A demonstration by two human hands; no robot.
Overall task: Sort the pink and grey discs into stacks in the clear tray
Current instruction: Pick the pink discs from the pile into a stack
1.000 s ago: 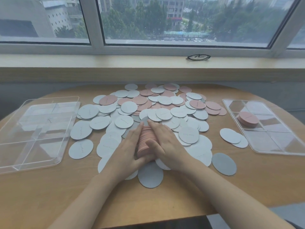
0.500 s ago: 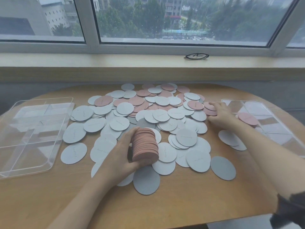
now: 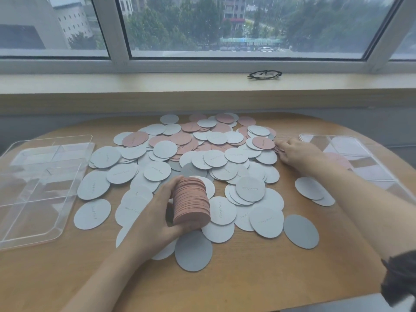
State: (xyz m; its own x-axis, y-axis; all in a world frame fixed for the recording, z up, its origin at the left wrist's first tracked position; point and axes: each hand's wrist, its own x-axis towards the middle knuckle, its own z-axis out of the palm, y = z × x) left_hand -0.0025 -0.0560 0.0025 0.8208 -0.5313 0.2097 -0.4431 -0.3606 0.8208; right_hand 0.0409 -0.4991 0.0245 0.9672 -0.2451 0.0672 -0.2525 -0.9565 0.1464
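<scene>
— Risk first, biggest thing down: the tabletop [image 3: 67, 278] is crowded with loose discs [image 3: 234, 154], pink mixed under grey, so any sweep of an arm could push some off the near edge.

— And the clear tray [image 3: 382, 174] on the right?

— It holds one low pink stack already, partly hidden behind the right forearm. A second tray [image 3: 40, 188] sits to the left, well apart.

— What about the tall pink stack [image 3: 191, 202]?

— That is my main worry. The left hand [image 3: 155, 224] grips it tilted on its side, fingers curled round it — one slack finger and I judge the discs would fan out over the grey ones below.

— The right hand [image 3: 297, 153]?

— It reaches to the far pink discs beside the tray; fingers touch them, but whether it pinches one I cannot tell.

— Any writing?

— A small cursive word is embossed on many grey discs — too faint to read. No brand shows.
</scene>
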